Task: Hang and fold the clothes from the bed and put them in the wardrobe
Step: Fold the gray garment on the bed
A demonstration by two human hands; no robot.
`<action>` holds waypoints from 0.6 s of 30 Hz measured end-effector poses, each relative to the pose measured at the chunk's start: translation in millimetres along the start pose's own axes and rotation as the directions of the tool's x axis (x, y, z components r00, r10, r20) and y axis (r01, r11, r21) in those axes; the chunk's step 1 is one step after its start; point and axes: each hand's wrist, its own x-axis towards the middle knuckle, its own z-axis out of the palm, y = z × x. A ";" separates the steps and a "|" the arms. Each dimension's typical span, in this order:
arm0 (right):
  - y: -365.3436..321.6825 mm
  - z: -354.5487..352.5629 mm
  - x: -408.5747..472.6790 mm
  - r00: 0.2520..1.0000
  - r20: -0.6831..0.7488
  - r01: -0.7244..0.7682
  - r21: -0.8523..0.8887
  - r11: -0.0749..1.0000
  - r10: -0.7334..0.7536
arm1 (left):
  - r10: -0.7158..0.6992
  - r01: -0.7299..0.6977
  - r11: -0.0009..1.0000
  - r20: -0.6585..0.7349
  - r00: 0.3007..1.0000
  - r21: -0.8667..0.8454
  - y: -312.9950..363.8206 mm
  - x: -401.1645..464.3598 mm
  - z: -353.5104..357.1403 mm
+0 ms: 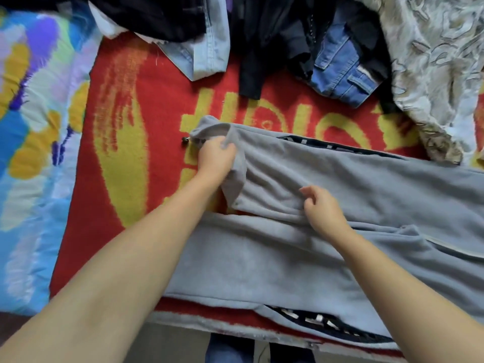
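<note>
A red and yellow blanket [157, 106] covers the bed, with a multicoloured quilt [31, 127] at its left edge and a pile of dark and denim clothes [262, 35] along the far side. Across the blanket's near half lie grey fleece trousers [340, 218] (black patterned stripe down each side). The left hand [216, 158] has its fingers clamped on the bunched waistband [209, 129], while the right hand [320, 209] pinches a fold of fleece with curled fingers.
</note>
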 end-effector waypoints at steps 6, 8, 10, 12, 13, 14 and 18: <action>1.6 -34.5 30.8 0.966 -0.191 0.154 -0.102 0.983 -0.172 | -0.232 0.193 0.921 0.079 0.969 0.338 -87.7 18.6 -152.7; -3.1 -46.8 51.2 0.947 -0.199 0.213 -0.192 0.958 -0.251 | -0.222 0.201 0.824 -0.025 0.975 0.530 -99.9 30.6 -159.3; -8.4 -54.3 73.4 0.948 -0.137 0.232 -0.320 0.918 -0.287 | -0.015 0.064 0.840 -0.095 0.995 0.539 -89.9 47.3 -135.9; -9.0 -59.1 95.5 0.970 -0.029 0.203 -0.453 0.868 -0.242 | 0.163 -0.130 0.843 -0.018 0.986 0.523 -66.4 66.9 -97.2; -7.8 -61.8 104.6 0.981 0.027 0.181 -0.505 0.844 -0.194 | 0.187 -0.175 0.837 0.030 0.982 0.518 -52.7 77.5 -78.0; -6.0 -64.8 111.9 0.986 0.075 0.167 -0.549 0.819 -0.151 | 0.185 -0.205 0.816 0.092 0.978 0.540 -40.4 88.1 -61.8; -0.4 -70.7 127.2 0.977 0.119 0.210 -0.673 0.709 -0.177 | 0.019 -0.377 0.498 0.424 0.905 0.781 -10.8 112.7 -31.9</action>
